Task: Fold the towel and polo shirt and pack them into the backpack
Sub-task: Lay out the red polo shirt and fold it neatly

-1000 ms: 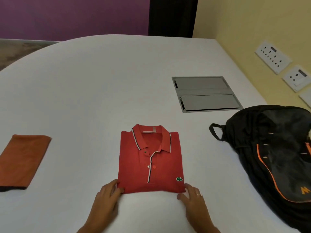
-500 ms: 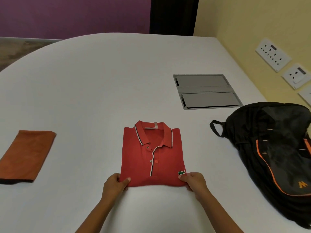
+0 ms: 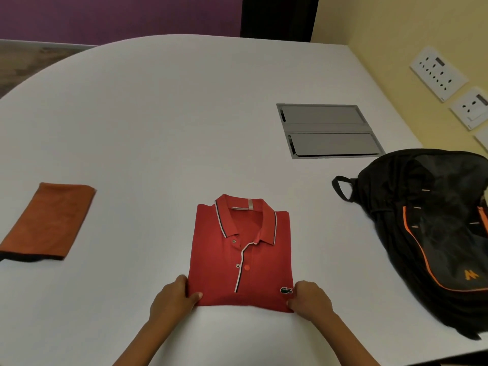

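- Towel point(image 3: 48, 221), orange with a dark hem at its near edge, lies folded into a narrow oblong at the far left of the white bench point(image 3: 163, 114), well apart from both hands and untouched.
- Left hand point(image 3: 173, 302) is at the near left corner of the polo shirt point(image 3: 241, 256); its thumb lies on top of the cloth and the fingers point(image 3: 196, 295) are curled round the edge, pinching it. A second ago this hand lay flat beside the hem; it has since closed on the corner.
- Polo shirt, red with a striped collar and a small green crest, sits folded in a neat rectangle at the middle of the bench, collar pointing away. It looks folded already, so the fresh grip reads as readiness to lift, not another fold.
- Right hand point(image 3: 310, 299) has changed likewise: from lying open by the near right corner to pinching that corner just below the crest, thumb on top.
- Grey hatch point(image 3: 330, 130) is set flush in the bench, farther back on the right.
- Backpack point(image 3: 433, 225), black with orange trim, lies at the far right, well apart from the shirt. Whether its mouth is unzipped cannot be told, and that may need seeing to before packing.
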The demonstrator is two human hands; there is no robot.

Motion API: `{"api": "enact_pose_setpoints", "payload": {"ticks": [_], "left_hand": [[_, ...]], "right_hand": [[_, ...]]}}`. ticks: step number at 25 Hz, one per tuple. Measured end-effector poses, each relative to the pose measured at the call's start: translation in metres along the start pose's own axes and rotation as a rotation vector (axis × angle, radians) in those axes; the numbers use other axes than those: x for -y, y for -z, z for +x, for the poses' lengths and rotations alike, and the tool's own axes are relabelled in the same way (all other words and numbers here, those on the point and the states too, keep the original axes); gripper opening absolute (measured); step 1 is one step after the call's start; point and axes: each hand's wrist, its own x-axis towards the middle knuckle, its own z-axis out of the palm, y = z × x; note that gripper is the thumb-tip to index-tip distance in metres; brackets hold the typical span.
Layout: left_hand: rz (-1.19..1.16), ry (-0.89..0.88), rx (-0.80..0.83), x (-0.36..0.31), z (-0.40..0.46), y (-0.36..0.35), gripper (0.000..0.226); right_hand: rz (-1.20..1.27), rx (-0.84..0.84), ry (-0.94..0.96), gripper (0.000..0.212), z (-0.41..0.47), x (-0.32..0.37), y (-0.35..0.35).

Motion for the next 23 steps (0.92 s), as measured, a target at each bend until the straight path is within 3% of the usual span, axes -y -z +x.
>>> {"api": "enact_pose_setpoints", "payload": {"ticks": [2,5,8,12,14,17,20,23], "left_hand": [[0.064,-0.146,-0.2,-0.007,0.002,-0.002,0.041],[0.081,-0.465,-0.378,-0.037,0.018,0.006,0.036],[0.105,-0.617,-0.229,-0.077,0.051,0.024,0.037],[0.474,-0.608,0.008,-0.112,0.089,0.04,0.044],[0.516,-0.619,0.197,-0.12,0.097,0.049,0.032],[0.392,-0.514,0.432,-0.125,0.101,0.059,0.015],[0.581,-0.502,0.462,-0.135,0.1,0.062,0.016],[0.621,-0.493,0.481,-0.145,0.096,0.062,0.009]], "right_hand": [[-0.087,-0.161,0.092,0.022,-0.005,0.013,0.014],[0.017,-0.398,0.368,0.039,0.002,0.042,0.036],[-0.024,-0.36,0.527,0.043,0.028,0.072,0.047],[-0.186,-0.262,0.505,0.019,0.057,0.087,0.045],[-0.105,-0.254,0.496,0.013,0.06,0.086,0.046],[0.123,-0.281,0.516,0.01,0.058,0.08,0.046],[0.443,-0.218,0.53,0.009,0.053,0.077,0.049],[0.582,-0.176,0.501,0.01,0.052,0.076,0.049]]}}
